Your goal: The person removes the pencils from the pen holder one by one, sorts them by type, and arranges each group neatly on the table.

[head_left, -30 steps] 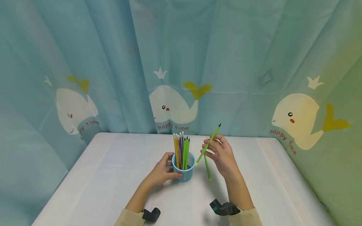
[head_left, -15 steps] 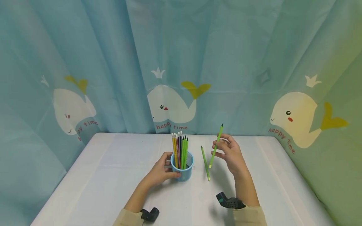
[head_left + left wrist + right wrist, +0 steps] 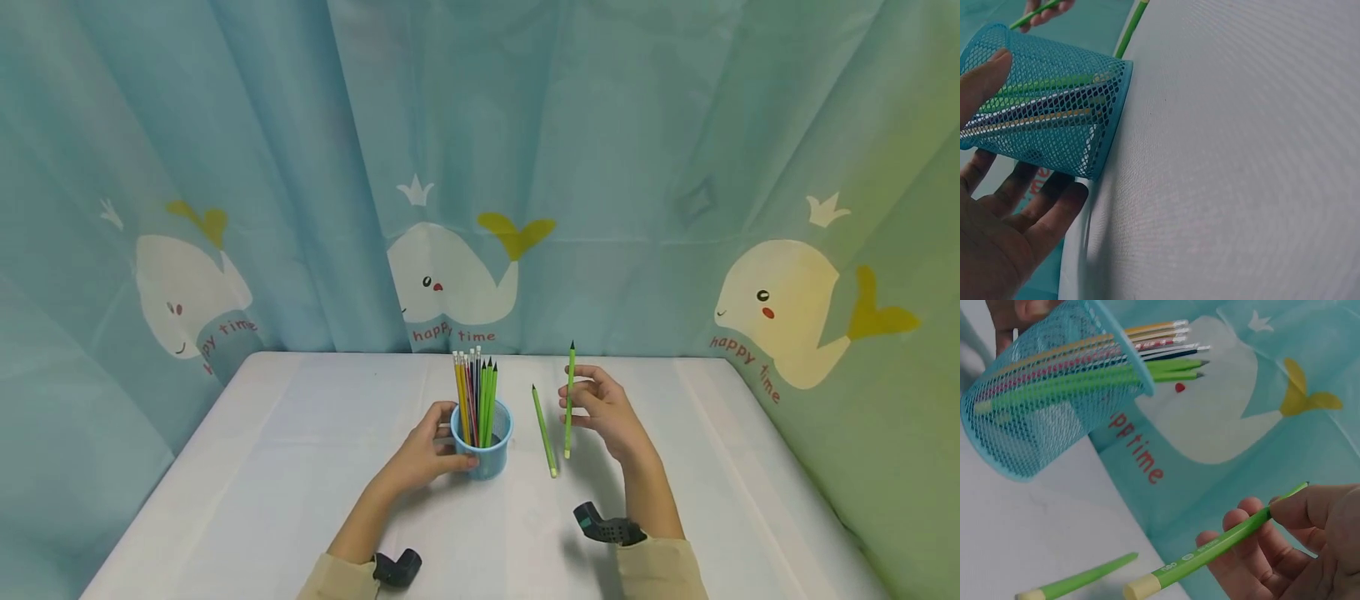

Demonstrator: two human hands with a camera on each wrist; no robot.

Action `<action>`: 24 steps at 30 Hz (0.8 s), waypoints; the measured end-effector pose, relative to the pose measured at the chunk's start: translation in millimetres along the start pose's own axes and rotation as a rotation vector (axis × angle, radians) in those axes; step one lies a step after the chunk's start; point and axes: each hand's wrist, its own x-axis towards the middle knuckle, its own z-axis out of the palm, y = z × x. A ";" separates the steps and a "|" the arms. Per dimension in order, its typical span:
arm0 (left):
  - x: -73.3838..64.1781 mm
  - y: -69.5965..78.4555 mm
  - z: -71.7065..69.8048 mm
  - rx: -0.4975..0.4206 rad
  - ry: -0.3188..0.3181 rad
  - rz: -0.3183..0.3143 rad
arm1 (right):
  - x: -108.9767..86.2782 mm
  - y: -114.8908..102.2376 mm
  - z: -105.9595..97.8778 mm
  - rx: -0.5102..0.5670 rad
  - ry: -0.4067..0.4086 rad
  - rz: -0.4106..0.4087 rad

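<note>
A blue mesh pencil cup [image 3: 491, 462] stands upright on the white table, holding several pencils [image 3: 467, 400], some yellow or dark with white erasers, others green with black points up. My left hand [image 3: 422, 454] grips the cup from its left side, thumb in front and fingers behind. To the right of the cup, my right hand [image 3: 603, 410] pinches a green pencil [image 3: 1210, 550] between thumb and fingers, point up and pale end down. Another green pencil [image 3: 543, 432] lies on the table between the cup and that hand.
The white table [image 3: 300, 467] reaches back to a blue-green curtain [image 3: 630, 167] printed with whales. Black wrist devices [image 3: 609, 525] sit at both cuffs.
My right hand has moved right, away from the cup, then slightly down, and its pencil has swung from a slant to nearly upright. My left hand still grips the cup.
</note>
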 end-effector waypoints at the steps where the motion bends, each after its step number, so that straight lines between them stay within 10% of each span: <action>1: 0.3 -0.3 -0.2 0.001 0.001 0.001 | 0.3 1.1 -0.2 -0.013 0.005 0.008; 24: 0.5 -2.2 -0.1 0.003 -0.003 0.008 | 12.5 37.7 5.6 -0.222 0.141 0.123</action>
